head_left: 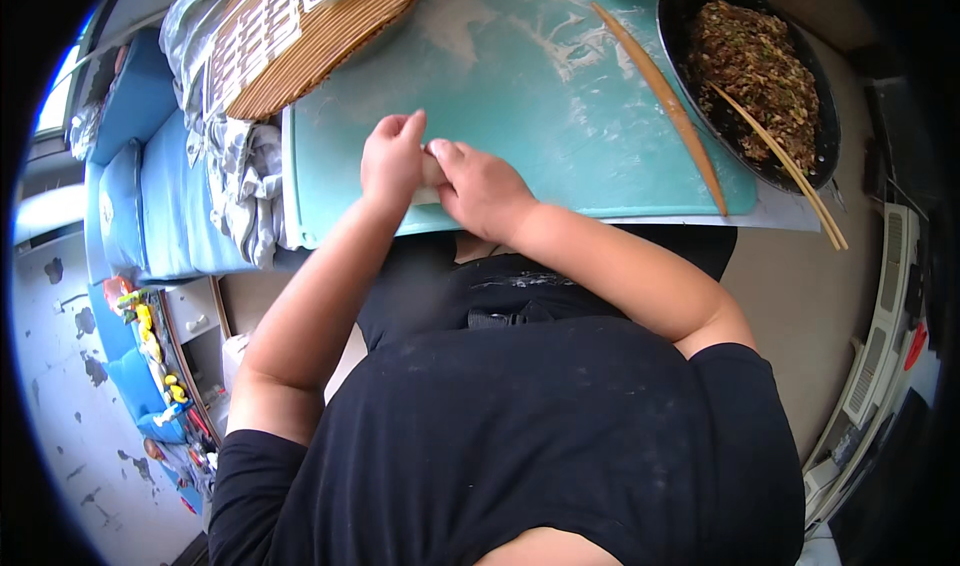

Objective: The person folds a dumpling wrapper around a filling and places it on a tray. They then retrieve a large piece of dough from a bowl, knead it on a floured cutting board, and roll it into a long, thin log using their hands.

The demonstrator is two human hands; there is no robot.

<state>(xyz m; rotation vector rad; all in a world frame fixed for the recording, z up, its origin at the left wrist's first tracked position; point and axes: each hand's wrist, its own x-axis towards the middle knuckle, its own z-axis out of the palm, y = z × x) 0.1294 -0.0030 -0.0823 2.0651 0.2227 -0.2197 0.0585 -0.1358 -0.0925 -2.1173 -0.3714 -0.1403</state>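
Over the near edge of a teal board (540,171), my left hand (391,162) and my right hand (487,192) are closed together around a pale piece of dough (432,173). Only a small part of the dough shows between the hands; my fingers hide the rest. To the right on the board lies a tapered wooden rolling pin (665,98), apart from both hands. Patches of white flour dust the board's far side.
At the right stands a black pan (690,96) of chopped brown filling (757,71), with chopsticks (785,168) resting across its near rim. A round woven mat (345,38) at the far left bears white plastic trays (256,51). Crumpled cloth (248,171) hangs beside the board.
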